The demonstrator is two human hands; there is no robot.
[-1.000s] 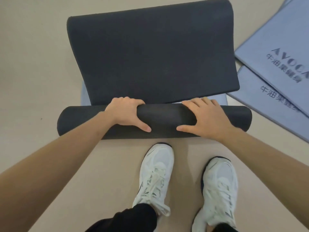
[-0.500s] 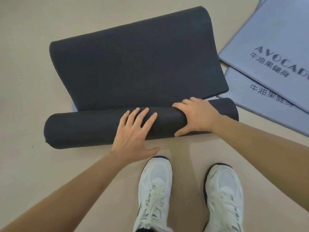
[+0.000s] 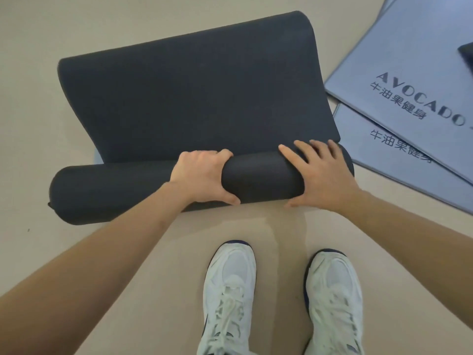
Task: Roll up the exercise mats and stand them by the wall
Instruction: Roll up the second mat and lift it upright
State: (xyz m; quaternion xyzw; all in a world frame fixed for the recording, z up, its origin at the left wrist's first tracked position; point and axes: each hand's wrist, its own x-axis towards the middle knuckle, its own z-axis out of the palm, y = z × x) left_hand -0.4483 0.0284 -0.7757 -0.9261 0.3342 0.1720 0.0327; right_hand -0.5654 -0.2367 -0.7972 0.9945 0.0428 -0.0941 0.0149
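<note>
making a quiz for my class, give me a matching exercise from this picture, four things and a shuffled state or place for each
Things
1 black mat
2 left hand
3 right hand
4 blue mats

States or places
a lying flat, far right
b partly rolled up
c fingers curled round the rolled part
d fingers spread, pressing on the rolled part

Pairs: 1-b, 2-c, 3-d, 4-a

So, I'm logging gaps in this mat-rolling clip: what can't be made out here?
Head view only.
Left hand: fingertips hidden behind the dark mat roll.
Light blue sheet under it: only a corner shows.
Blue mats: cut off by the right edge, print incomplete.
Wall: out of frame.
</note>
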